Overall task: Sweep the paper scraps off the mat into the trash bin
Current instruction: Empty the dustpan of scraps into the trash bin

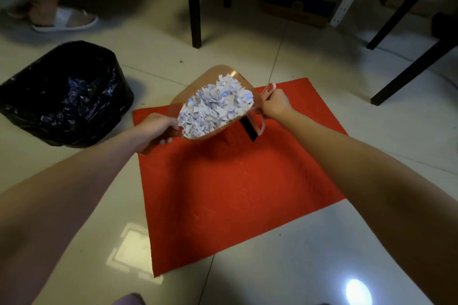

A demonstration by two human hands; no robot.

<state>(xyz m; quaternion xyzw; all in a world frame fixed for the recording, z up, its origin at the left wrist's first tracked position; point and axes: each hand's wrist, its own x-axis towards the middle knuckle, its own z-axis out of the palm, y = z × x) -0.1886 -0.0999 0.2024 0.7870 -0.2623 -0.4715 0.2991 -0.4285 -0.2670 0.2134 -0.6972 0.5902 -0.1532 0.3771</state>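
A translucent pink dustpan (210,74) hangs in the air above the far part of the red mat (230,181). It carries a heap of white and blue paper scraps (215,109). My left hand (156,129) grips the dustpan's handle. My right hand (276,104) holds a small pink hand brush (257,124) by its handle, its black bristles pointing down just right of the dustpan. The mat's visible surface shows no scraps. The trash bin (62,96), lined with a black bag, stands on the floor to the left of the mat.
Black table legs (194,2) rise behind the mat, and further dark legs (409,72) stand at the right. A cardboard box (302,0) sits at the back. Another person's sandalled foot (62,20) is at the far left. The floor is pale tile.
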